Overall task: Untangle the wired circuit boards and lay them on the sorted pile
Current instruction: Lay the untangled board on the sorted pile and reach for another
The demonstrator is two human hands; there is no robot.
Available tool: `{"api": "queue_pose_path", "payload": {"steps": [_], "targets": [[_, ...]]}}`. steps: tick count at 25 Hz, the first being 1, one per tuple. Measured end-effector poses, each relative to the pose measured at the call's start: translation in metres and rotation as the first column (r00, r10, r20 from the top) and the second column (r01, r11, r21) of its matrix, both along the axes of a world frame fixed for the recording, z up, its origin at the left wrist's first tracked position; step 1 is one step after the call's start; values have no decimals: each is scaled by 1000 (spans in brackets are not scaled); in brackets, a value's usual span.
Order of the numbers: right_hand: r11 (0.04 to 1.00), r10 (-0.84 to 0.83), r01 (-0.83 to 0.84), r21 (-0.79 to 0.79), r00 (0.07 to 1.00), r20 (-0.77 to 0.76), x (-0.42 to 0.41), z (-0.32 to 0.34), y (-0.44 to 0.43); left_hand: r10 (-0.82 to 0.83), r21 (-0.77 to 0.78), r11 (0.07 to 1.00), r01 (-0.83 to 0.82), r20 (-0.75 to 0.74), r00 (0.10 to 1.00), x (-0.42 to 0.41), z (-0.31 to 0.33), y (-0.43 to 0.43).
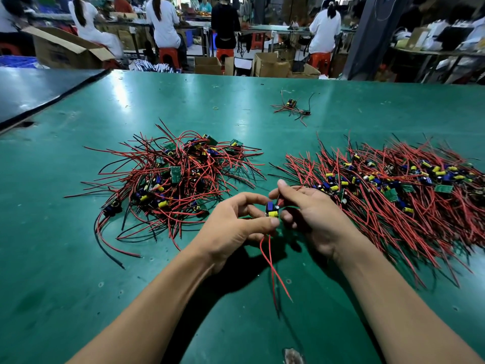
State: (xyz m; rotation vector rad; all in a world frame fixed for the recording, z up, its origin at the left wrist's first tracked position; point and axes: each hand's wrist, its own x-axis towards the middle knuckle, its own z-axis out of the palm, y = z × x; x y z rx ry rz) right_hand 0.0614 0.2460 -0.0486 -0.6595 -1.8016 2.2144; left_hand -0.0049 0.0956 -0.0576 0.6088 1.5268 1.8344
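Right, one wired circuit board (272, 210) is up off the surface (105, 258), between both hands, w/ the tangled heap (173, 179) on the left and the sorted pile (393, 190) on the right. Left hand (236, 227) pinches the board itself, thumb just below its yellow capacitor. Right hand (312, 219) pinches a lead right beside the board, index finger raised. Two red leads (273, 264) hang down from it, crossed once and clear of both piles, so it looks free of the heap.

To do this well, prob.: steady the board w/ the left, run the right along each lead to straighten it, and uncross the hanging pair. Then lay it on the right pile, wires running the same way as the rest. Don't yank, since the solder joints could give.
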Motion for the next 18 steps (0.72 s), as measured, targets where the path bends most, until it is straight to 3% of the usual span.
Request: {"api": "queue_pose_path", "payload": {"steps": [3,11,16,18], "targets": [[995,-42,36,93,997,62,1,-3,3,-1,-77,997,-12,-174,985,1,-1,0],[972,76,-84,219,996,42,5,0,8,-54,-176,984,5,-275,960,-5,2,-5],[955,194,-184,234,981,-21,7,0,6,-73,-84,994,71,-18,997,-1,4,-4],[954,243,-229,192,968,-57,9,2,6,-27,-101,995,26,-12,1000,-1,2,-2]]}}
